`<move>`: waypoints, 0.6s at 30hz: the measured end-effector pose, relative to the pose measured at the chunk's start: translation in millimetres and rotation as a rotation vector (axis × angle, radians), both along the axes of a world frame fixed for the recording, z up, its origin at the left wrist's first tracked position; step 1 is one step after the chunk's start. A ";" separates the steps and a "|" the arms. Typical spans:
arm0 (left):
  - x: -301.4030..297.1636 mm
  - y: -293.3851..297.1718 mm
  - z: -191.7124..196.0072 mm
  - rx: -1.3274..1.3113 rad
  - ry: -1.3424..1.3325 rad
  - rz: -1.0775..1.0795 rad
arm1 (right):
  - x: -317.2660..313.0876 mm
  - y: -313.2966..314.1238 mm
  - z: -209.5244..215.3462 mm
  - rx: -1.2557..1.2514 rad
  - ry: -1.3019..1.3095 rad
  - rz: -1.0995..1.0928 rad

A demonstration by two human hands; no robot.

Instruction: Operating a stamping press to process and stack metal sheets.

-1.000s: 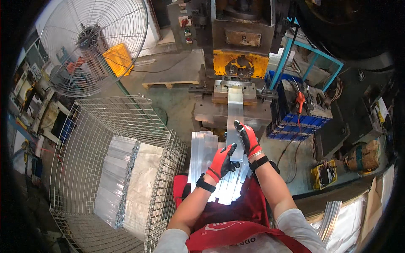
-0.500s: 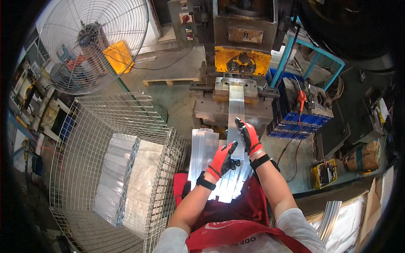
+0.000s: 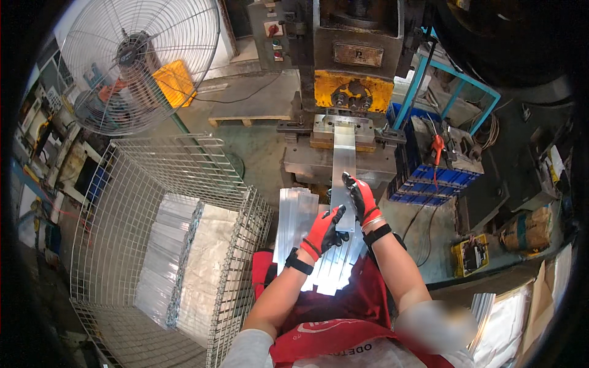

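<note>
A long flat silver metal strip (image 3: 344, 161) runs from the press die (image 3: 362, 130) toward me, its far end in the die. My right hand (image 3: 362, 197), in a red and black glove, is closed on the strip's right edge. Lower down, my left hand (image 3: 325, 232) wears the same kind of glove and grips the strip's near end from the left, fingers partly hidden. Under and beside my hands lies a stack of similar metal strips (image 3: 296, 211) reaching across my red apron.
A wire mesh cage (image 3: 110, 245) holding bundled strips (image 3: 165, 257) stands at my left, with a large fan (image 3: 138, 61) behind it. Right of the press are a blue crate (image 3: 423, 184) with tools on top and a yellow basket (image 3: 471, 254).
Both hands and the strip stay nearly where they were. The whole view has shifted very slightly.
</note>
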State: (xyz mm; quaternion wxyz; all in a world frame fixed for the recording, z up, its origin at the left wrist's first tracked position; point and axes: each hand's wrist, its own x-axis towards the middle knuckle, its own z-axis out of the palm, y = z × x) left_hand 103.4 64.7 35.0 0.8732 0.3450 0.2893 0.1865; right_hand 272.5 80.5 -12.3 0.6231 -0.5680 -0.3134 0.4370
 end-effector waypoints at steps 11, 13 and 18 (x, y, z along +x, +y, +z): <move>-66.2 -62.4 -13.5 0.163 -0.026 -0.147 | -40.8 -96.6 39.0 0.236 -0.022 0.072; -87.3 -77.8 -37.6 0.219 -0.012 -0.197 | -40.9 -120.5 28.8 0.113 -0.236 0.191; -125.1 -108.6 -59.9 0.216 0.094 -0.106 | -70.7 -140.7 11.9 -0.263 0.157 0.123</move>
